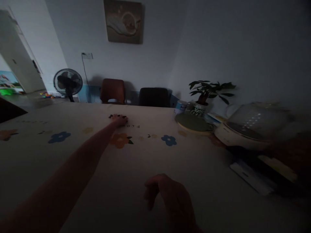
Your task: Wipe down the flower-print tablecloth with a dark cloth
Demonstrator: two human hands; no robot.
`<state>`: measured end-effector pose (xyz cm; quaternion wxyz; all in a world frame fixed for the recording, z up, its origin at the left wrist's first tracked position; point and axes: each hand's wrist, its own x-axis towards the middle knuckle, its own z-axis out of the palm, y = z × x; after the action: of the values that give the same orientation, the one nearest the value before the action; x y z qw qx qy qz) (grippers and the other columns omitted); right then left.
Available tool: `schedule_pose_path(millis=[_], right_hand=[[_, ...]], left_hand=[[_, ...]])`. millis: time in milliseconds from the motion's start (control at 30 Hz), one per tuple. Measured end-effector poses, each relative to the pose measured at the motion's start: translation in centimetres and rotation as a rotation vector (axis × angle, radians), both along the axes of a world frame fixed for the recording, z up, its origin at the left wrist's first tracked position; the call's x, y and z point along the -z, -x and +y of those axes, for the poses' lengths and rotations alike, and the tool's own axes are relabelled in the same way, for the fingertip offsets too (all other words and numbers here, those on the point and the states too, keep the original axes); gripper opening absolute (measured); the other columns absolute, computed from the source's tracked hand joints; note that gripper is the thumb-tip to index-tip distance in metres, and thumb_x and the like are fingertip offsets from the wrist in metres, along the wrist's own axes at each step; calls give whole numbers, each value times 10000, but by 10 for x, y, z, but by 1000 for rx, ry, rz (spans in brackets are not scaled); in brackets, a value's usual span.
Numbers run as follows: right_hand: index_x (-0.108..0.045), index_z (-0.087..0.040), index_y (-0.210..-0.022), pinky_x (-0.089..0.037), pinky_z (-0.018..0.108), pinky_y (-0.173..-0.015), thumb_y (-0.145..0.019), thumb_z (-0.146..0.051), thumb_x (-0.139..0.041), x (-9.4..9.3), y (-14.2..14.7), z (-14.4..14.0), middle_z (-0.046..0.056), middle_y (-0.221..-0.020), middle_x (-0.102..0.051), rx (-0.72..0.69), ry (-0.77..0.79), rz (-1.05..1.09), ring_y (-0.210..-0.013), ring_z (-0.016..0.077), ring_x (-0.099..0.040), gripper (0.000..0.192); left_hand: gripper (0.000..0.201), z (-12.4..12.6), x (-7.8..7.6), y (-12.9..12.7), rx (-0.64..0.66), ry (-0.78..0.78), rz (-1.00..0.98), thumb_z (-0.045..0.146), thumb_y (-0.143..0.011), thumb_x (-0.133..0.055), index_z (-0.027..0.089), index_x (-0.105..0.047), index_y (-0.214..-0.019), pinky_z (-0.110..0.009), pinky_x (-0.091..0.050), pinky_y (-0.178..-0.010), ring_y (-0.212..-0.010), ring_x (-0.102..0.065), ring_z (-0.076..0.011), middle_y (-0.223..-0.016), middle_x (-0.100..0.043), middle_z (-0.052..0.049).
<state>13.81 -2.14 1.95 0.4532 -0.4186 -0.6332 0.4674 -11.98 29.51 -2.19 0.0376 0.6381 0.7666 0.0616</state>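
Observation:
A pale tablecloth (136, 158) printed with orange and blue flowers covers the table. My left arm reaches far across it, and my left hand (119, 120) rests on the cloth near the far edge, fingers spread. Small dark shapes show around its fingertips; whether they are print or an object I cannot tell. Close to me, my right hand (170, 194) hovers over the near part of the cloth. Its fingers are loosely bent, with thumb and fingers apart and nothing between them.
On the right stand a potted plant (202, 95), a can (181, 106), a round green mat (193, 122) and a white cooker with a clear lid (243, 132). A white box-like item (251, 178) lies nearer. Two chairs (113, 90) and a fan (68, 81) are beyond the table.

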Motion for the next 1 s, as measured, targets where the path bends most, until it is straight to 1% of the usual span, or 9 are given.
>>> schedule_pose_path(millis=[133,300,400,500,600,700,833,933,1000], right_hand=[[-688,-217,-763,-496,249,-550,-959,-512,-387,1,-2,-1,5,-588,-649,32,-58,-14,-521,132,-609,465],[-641,-250,-643,-480,235,-579,-955,-347,-360,-2,-9,-4,-16,-574,-635,290,-153,-163,-546,130,-616,431],[-642,-255,-677,-471,241,-600,-957,-316,-334,-2,-13,-1,-11,-610,-647,436,-236,-233,-570,137,-620,422],[-640,-247,-693,-461,252,-602,-962,-357,-316,-3,-15,6,-9,-568,-617,495,-227,-206,-573,152,-614,436],[-619,-232,-669,-445,267,-611,-958,-405,-314,-3,-16,13,-6,-538,-598,525,-186,-150,-569,158,-595,454],[-617,-215,-680,-446,275,-632,-949,-414,-344,-2,-16,18,-7,-553,-602,520,-182,-90,-551,144,-576,432],[-627,-192,-690,-458,268,-593,-956,-484,-379,4,-16,25,-3,-565,-603,480,-206,-41,-497,124,-563,466],[-629,-183,-675,-462,260,-553,-944,-549,-384,12,-17,31,0,-540,-595,469,-229,-36,-467,120,-561,516],[-626,-180,-657,-458,256,-519,-931,-572,-386,16,-18,36,4,-519,-590,461,-223,-34,-448,122,-557,535]], left_hand=[[611,9,4,-100,233,-21,-69,560,-937,-463,163,-458,-1401,-565,-290,-1133,-1372,-375,-317,-1471,-415,-156],[623,-20,12,-205,569,-44,-116,561,-943,-412,169,-438,-1426,-511,-258,-1152,-1412,-313,-312,-1495,-385,-162],[628,-48,13,-239,715,-74,-130,566,-930,-396,184,-445,-1427,-436,-243,-1166,-1416,-301,-298,-1489,-390,-170],[625,-68,12,-244,768,-99,-133,573,-915,-385,167,-494,-1378,-421,-273,-1153,-1388,-336,-300,-1444,-426,-183],[629,-72,10,-222,740,-95,-119,593,-900,-385,161,-529,-1333,-422,-323,-1122,-1351,-382,-305,-1411,-458,-182],[638,-70,7,-176,632,-98,-96,583,-904,-367,134,-535,-1325,-433,-331,-1111,-1326,-410,-323,-1406,-454,-201],[577,-73,4,-87,431,-80,-53,517,-910,-385,120,-558,-1291,-463,-350,-1079,-1286,-451,-340,-1359,-494,-216],[497,-85,2,-6,299,-59,-2,481,-914,-391,193,-576,-1275,-432,-318,-1107,-1315,-435,-305,-1353,-535,-160],[560,-98,1,51,170,-45,33,496,-916,-348,145,-559,-1298,-446,-324,-1100,-1290,-462,-325,-1366,-521,-195]])
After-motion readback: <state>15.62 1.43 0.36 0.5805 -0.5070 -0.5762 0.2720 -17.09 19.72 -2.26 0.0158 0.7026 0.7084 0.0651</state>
